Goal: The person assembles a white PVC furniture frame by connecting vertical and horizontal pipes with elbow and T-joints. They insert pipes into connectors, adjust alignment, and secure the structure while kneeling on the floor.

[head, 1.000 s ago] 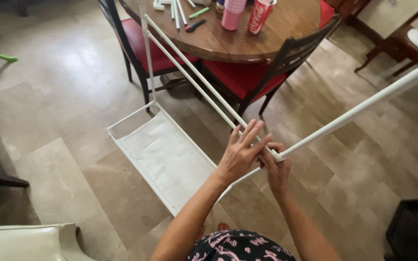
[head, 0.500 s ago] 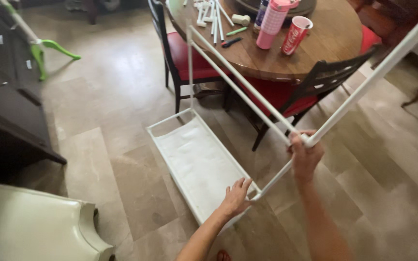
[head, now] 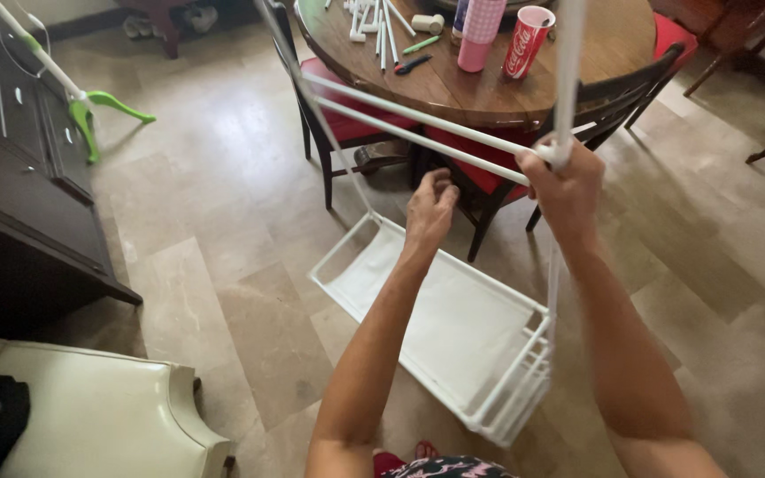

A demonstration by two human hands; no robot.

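Compared with half a second earlier, the white rack frame (head: 453, 336) has swung round: its fabric shelf end, which sat out ahead of the person, now lies nearer their feet, and the long tube that slanted off to the upper right now rises almost straight up. The left hand (head: 428, 211), which was low at the shelf's near corner, has lifted to the height of the crossbars. The right hand (head: 568, 190) has moved up and rightward with the joint it grips.

The rack is made of thin white tubes with a pale rectangular fabric shelf, resting tilted on the beige tiled floor (head: 214, 230), just in front of two dark chairs with red seats (head: 347, 124) and a round wooden table (head: 480, 84). Two parallel crossbars (head: 400, 124) run from upper left toward the right hand.

The right hand is clenched around the joint where the crossbars meet the upright tube (head: 568, 62). The left hand is loosely curled, fingers bent downward, just under the lower crossbar; whether it touches the bar cannot be told.

On the table stand a pink bottle (head: 480, 40) and a red can (head: 526, 40).
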